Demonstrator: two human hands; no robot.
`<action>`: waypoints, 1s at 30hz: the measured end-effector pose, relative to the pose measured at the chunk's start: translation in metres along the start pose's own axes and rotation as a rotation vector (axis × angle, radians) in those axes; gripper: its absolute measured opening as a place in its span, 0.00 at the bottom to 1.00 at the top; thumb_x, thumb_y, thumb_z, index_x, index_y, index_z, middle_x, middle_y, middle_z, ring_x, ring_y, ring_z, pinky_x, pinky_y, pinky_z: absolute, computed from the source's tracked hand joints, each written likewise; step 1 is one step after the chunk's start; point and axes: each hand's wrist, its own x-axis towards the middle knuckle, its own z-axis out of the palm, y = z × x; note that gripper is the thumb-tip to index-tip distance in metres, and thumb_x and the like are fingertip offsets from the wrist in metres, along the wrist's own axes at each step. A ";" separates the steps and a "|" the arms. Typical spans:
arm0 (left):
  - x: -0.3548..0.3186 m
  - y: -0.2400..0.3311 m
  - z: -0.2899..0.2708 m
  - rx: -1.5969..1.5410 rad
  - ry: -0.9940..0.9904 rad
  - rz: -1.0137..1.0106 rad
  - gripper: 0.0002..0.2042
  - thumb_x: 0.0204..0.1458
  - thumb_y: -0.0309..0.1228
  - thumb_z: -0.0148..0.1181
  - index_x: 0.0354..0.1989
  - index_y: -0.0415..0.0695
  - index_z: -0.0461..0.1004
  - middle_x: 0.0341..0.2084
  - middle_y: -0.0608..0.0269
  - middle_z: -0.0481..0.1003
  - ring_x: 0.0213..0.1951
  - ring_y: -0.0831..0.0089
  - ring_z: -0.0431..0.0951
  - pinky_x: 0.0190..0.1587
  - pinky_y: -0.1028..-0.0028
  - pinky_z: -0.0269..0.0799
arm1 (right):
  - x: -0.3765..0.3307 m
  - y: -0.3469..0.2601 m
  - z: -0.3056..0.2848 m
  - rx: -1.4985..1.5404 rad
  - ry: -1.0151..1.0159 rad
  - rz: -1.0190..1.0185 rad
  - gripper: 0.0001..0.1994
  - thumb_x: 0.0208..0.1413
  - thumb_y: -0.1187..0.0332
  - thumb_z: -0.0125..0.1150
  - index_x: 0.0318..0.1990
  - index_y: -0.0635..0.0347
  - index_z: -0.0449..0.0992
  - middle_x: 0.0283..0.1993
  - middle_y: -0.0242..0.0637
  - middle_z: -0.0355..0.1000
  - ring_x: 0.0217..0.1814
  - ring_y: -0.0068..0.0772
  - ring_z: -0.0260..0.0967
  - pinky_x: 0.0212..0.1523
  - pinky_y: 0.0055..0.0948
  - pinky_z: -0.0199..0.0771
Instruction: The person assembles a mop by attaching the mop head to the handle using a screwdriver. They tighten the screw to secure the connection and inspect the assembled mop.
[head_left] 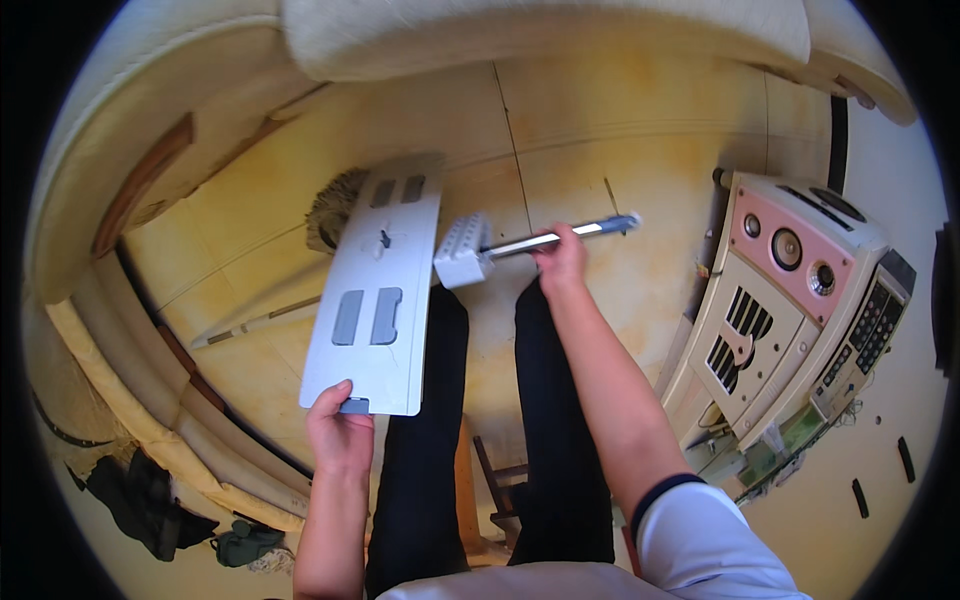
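The floor is yellowish and made of large tiles, and it fills most of the view. A pale sofa curves along the upper edge. On the right side stands a beige machine with a pink panel, round knobs and a keypad. The person wears black trousers, and the legs go down the middle of the picture.

The flat grey mop plate is the biggest thing in the hands. It is held up above the floor, to the left of the legs, and its underside with grey pads faces the camera. The mop fringe shows behind its upper left corner. The left hand grips the lower edge of the plate, with the fingers closed around it.

The metal handle lies nearly level, just right of the plate. A white block-shaped joint sits at its left end, touching the plate edge. The right hand is closed around the handle near the middle.

A thin stick lies on the floor at the left.
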 end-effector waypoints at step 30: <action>-0.114 0.044 -0.066 -0.092 -0.176 0.071 0.26 0.39 0.15 0.55 0.52 0.36 0.66 0.44 0.56 0.73 0.45 0.62 0.75 0.46 0.65 0.73 | -0.527 -0.540 0.117 -0.489 -0.288 -1.476 0.15 0.63 0.55 0.48 0.43 0.60 0.65 0.32 0.34 0.65 0.31 0.19 0.63 0.38 0.11 0.68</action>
